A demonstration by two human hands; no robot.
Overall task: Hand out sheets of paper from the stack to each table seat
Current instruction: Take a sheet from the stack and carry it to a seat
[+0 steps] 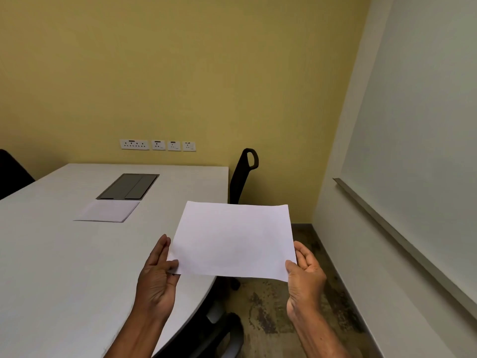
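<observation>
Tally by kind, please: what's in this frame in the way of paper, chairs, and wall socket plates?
Single sheet held in both hands: 1
Paper stack on the table: 1
Chairs (right, left edge, near corner): 3
Wall socket plates: 4
Total: 9
</observation>
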